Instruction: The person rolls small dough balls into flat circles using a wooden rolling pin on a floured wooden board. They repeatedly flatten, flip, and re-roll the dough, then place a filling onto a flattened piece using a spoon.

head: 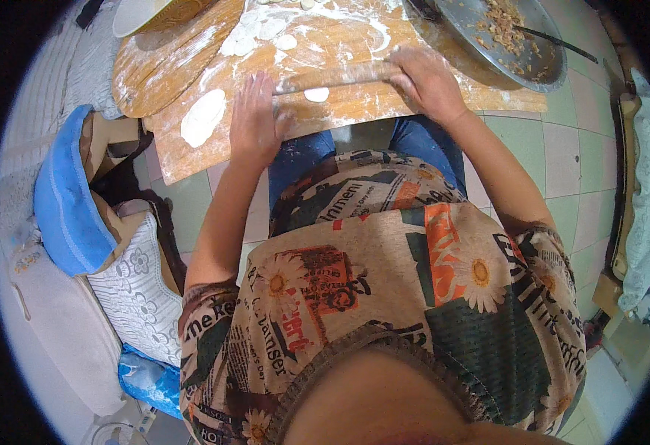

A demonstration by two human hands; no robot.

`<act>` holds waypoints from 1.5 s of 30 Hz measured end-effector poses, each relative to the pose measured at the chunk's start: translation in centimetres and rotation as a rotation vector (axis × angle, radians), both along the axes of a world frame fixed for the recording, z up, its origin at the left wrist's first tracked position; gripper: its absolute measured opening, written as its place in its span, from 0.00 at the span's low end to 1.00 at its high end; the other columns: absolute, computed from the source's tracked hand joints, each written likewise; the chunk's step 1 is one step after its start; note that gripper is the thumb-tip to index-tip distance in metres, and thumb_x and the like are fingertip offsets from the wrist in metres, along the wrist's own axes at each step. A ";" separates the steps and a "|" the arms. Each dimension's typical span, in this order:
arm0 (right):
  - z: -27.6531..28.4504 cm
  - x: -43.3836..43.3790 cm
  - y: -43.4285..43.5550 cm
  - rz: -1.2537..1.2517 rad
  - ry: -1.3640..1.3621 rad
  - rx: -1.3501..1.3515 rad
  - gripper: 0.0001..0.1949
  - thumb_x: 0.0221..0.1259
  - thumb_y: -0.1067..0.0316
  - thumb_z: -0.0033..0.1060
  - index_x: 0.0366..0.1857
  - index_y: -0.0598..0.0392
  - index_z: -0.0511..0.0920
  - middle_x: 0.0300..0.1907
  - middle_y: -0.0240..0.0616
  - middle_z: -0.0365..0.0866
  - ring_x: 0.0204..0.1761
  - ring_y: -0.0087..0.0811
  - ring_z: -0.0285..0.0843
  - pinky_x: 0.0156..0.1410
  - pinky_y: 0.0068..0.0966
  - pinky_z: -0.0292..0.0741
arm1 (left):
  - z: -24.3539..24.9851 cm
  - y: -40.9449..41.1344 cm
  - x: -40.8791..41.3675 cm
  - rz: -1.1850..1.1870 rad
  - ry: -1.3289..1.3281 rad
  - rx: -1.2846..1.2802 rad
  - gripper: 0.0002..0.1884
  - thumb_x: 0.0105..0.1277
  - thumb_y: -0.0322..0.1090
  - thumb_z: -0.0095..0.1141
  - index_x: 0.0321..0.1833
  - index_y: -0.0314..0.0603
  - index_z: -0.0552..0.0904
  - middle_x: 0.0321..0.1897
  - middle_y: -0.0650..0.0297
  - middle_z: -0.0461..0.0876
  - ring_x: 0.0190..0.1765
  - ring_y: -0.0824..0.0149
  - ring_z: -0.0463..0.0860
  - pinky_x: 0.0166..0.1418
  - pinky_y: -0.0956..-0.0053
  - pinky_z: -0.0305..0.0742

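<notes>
A floury wooden rolling pin (339, 78), blurred in places, lies crosswise between my hands on a wooden board (303, 130). My left hand (255, 119) rests over its left end, fingers straight and thumb apart. The right end is in the curled fingers of my right hand (428, 83), which is blurred. A small white dough disc (316, 95) shows at the near edge of the pin; its far part is hidden. Left of my left hand lies a pile of flat dough wrappers (204, 118). Several small dough pieces (258, 34) sit in flour farther back.
At the back right a metal bowl (550, 69) holds chopped filling (503, 28) and a dark-handled utensil (558, 41). A second wooden board (175, 67) bears a yellowish bowl (155, 19). A blue cloth item (69, 194) lies at left. Tiled floor (561, 150) shows beyond the board's edge.
</notes>
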State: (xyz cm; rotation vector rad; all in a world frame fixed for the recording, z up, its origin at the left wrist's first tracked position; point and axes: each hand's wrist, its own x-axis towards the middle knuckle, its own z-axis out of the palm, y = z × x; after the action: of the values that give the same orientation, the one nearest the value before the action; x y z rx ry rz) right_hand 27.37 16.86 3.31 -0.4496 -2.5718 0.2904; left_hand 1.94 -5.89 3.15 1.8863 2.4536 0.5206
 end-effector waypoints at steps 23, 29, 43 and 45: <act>1.4 8.0 -5.6 0.094 -0.385 -0.133 0.38 0.69 0.54 0.62 0.79 0.56 0.57 0.81 0.52 0.52 0.83 0.53 0.46 0.85 0.49 0.46 | -0.3 -6.1 2.8 -0.132 -0.048 0.006 0.42 0.65 0.47 0.65 0.77 0.36 0.62 0.80 0.46 0.59 0.79 0.42 0.61 0.81 0.45 0.51; -0.4 3.8 -2.9 -0.079 -0.163 -0.121 0.27 0.71 0.61 0.59 0.71 0.56 0.68 0.76 0.52 0.64 0.78 0.55 0.58 0.81 0.45 0.58 | 1.2 -1.3 0.8 -0.108 0.006 -0.005 0.29 0.70 0.41 0.59 0.71 0.35 0.72 0.71 0.47 0.72 0.75 0.49 0.68 0.80 0.47 0.54; -1.1 3.0 -1.5 0.047 0.036 -0.149 0.21 0.57 0.71 0.72 0.54 0.53 0.74 0.65 0.46 0.77 0.68 0.53 0.71 0.72 0.43 0.71 | 4.2 7.5 0.6 -0.147 -0.358 -0.307 0.15 0.66 0.43 0.62 0.43 0.36 0.86 0.37 0.50 0.86 0.40 0.52 0.84 0.47 0.62 0.76; -1.4 2.8 -1.7 0.035 0.020 -0.173 0.21 0.57 0.71 0.72 0.54 0.53 0.74 0.65 0.46 0.77 0.68 0.54 0.72 0.72 0.43 0.71 | 4.4 7.8 0.6 -0.107 -0.352 -0.375 0.15 0.66 0.43 0.62 0.41 0.36 0.86 0.34 0.51 0.86 0.38 0.53 0.84 0.46 0.63 0.76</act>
State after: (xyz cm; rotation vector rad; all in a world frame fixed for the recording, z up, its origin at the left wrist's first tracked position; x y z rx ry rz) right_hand 30.20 15.17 1.87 -0.4612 -2.5478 0.5299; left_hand 2.50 1.91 7.51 1.6076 2.0436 0.3249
